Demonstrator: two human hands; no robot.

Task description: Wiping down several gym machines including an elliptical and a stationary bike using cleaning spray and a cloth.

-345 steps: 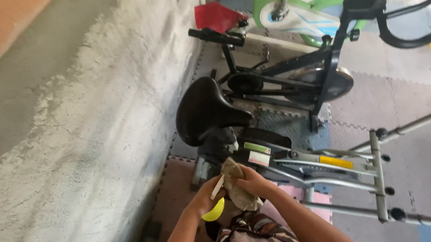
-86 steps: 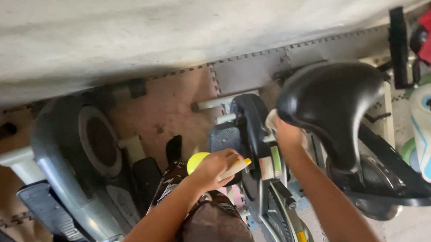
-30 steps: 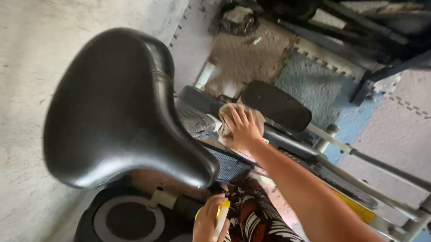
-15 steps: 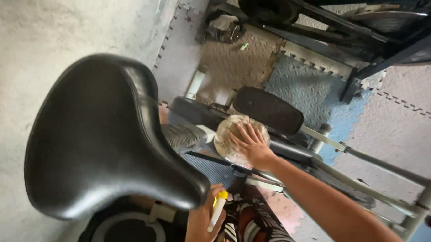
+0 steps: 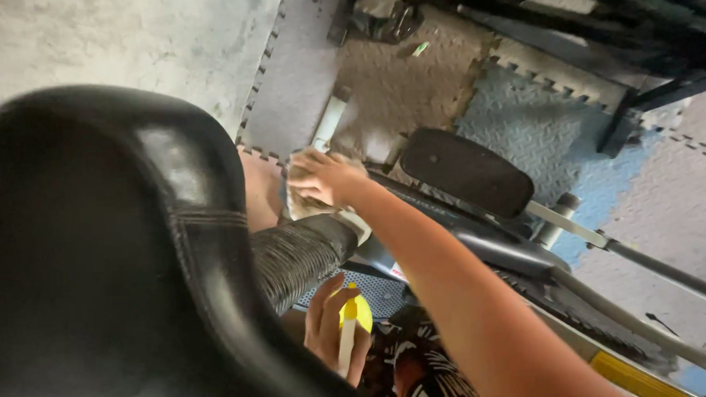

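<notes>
From the head camera, looking steeply down, a large black saddle point(image 5: 112, 254) of an exercise machine fills the near left of the view, its stitched edge curving down toward the lower middle. Just right of it a black ribbed post cover point(image 5: 300, 255) slants away under the seat. The right hand point(image 5: 326, 178) reaches out past the saddle, fingers curled and pressed down on a crumpled pale cloth point(image 5: 298, 194), which lies against the machine's frame just beyond the top of the ribbed cover; the forearm runs back to the near right corner. The left hand point(image 5: 332, 326) sits low and near, below the ribbed cover, closed around a yellow spray bottle point(image 5: 354, 316) with a white nozzle stem pointing downward; the bottle rests against patterned dark clothing point(image 5: 414, 372) at the bottom edge. To the right of the cloth a black oval pedal plate point(image 5: 465, 171) lies flat, and pale metal bars point(image 5: 573, 224) run off toward the right. The floor point(image 5: 412, 87) is covered in interlocking foam mats, 1 grey at the far left, 1 brown in the middle and 1 blue farther right, with a rough whitish wall point(image 5: 128, 42) along the far left. Dark frames of other machines point(image 5: 597, 18) cross the far right corner
</notes>
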